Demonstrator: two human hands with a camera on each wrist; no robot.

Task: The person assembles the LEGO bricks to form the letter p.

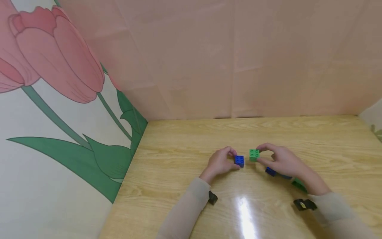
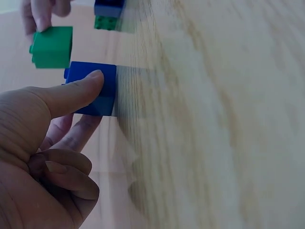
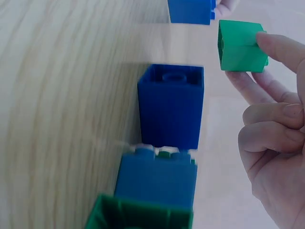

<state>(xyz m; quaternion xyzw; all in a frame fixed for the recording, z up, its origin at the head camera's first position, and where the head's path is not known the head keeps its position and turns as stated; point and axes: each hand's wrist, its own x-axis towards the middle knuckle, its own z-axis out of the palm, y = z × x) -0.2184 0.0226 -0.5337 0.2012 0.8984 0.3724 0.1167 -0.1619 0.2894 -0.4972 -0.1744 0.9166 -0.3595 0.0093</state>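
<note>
My left hand [image 1: 220, 162] pinches a small blue toy building brick [image 1: 239, 161] between thumb and fingers. In the left wrist view this blue brick [image 2: 106, 86] touches the wooden table, studs facing away from the tabletop. My right hand [image 1: 283, 161] grips a green brick [image 1: 254, 155] by its sides, just right of the blue one and apart from it. The right wrist view shows the green brick [image 3: 242, 46] held off the table, its hollow underside facing the tabletop.
Under my right hand lie a dark blue brick [image 3: 171, 112], a lighter blue brick [image 3: 156, 179] and another green brick [image 3: 138, 212], in a row. The wooden table [image 1: 179, 142] meets a pink backdrop [image 1: 191, 66] behind and a tulip-printed panel [image 1: 59, 172] on the left.
</note>
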